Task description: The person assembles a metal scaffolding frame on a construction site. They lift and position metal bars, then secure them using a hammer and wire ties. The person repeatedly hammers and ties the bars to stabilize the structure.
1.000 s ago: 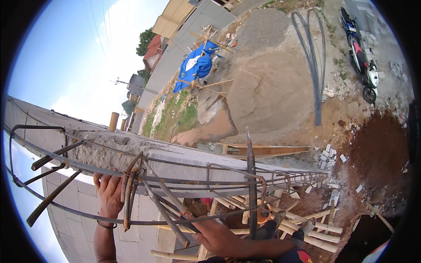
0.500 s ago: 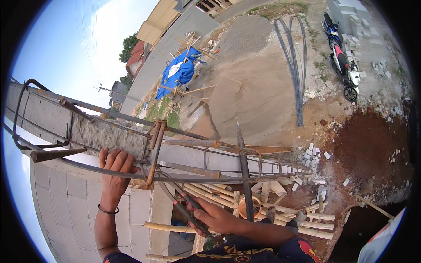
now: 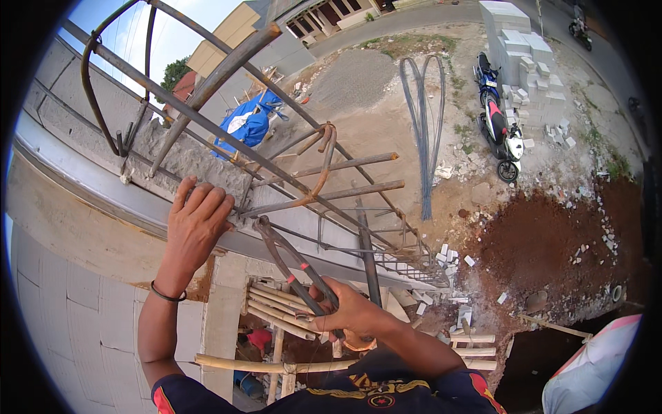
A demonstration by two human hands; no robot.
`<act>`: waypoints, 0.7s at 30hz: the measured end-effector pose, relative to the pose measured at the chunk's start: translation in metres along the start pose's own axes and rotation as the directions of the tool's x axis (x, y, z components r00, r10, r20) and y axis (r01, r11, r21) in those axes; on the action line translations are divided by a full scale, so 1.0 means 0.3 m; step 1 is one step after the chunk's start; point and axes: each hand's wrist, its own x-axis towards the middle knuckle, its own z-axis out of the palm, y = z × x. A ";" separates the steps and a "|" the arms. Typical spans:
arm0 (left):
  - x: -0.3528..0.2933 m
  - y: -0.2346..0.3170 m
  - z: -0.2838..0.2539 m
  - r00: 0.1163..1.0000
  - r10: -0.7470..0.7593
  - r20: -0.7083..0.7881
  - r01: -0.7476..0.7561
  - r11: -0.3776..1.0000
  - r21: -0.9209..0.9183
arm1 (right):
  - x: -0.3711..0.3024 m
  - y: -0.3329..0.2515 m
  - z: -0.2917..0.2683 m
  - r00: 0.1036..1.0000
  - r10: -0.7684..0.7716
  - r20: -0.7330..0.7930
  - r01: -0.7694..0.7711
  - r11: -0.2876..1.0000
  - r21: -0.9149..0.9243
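Observation:
My right hand [image 3: 348, 308] is wrapped round the handles of metal tying pincers [image 3: 298, 261] with red bands and dark grips. Their head lies just below the rusty end of a rebar cage [image 3: 314, 193], close to a bar end; I cannot tell if it touches. My left hand [image 3: 198, 224] rests at the rough concrete top of the wall [image 3: 169, 152], its fingers curled down by the lower bars. What those fingers grip is hidden. A bent stirrup [image 3: 329, 162] loops round the bar ends to the right of this hand.
A thick bar [image 3: 214, 96] slants up at the left. Bamboo poles [image 3: 279, 312] form staging below, where another person in red [image 3: 259, 339] shows partly. On the ground lie bent steel bars [image 3: 422, 138]; beyond them stand motorbikes [image 3: 496, 131] and stacked pale blocks [image 3: 520, 52]. A dark pit [image 3: 545, 352] opens at lower right.
My view has shifted closer to the cage, which now slants more steeply. The pincers' head has come up beside the bar ends; my left hand stays near the wall top.

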 end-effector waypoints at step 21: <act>-0.025 -0.039 0.085 0.948 0.104 -0.300 -0.118 0.993 -0.028 | -0.099 0.003 0.257 0.888 -0.018 -0.460 0.069 0.993 0.094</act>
